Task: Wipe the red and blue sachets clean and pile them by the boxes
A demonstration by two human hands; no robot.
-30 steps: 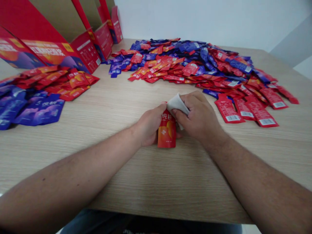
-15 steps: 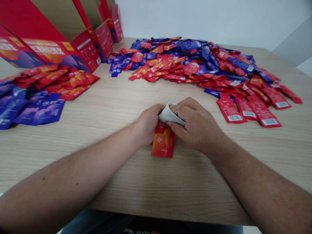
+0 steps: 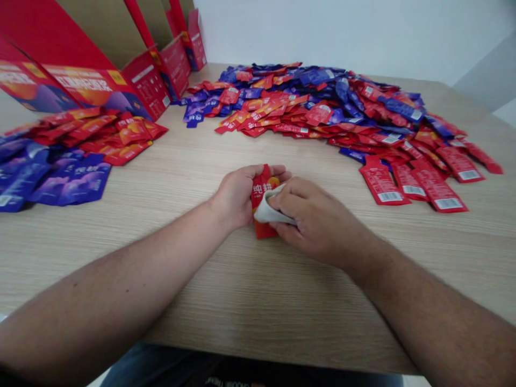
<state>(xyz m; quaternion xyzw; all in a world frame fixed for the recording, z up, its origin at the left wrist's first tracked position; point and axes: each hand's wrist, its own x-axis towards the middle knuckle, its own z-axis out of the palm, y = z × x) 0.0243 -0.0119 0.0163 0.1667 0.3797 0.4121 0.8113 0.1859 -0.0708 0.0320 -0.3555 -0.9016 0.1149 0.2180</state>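
In the head view, my left hand (image 3: 240, 194) holds a red and orange pouch (image 3: 261, 189) from beneath, its thumb along the pouch's left edge and its fingertips showing past the far right side. My right hand (image 3: 308, 215) is closed on a folded whitish cloth (image 3: 264, 211). The cloth lies against the pouch's printed front and covers part of its lower half. Both hands are close together over the near middle of the table (image 3: 258, 301).
A long heap of red and purple pouches (image 3: 318, 107) curves across the back and right. Another pile of red pouches (image 3: 129, 134) and purple pouches (image 3: 76, 183) lies at the left. Open printed cartons (image 3: 145, 86) stand behind it, near a white wall (image 3: 342, 32).
The cloth in my right hand has moved down the pouch, from its top to its lower half. The pouch's upper front now shows, and my left fingers are stretched out behind it.
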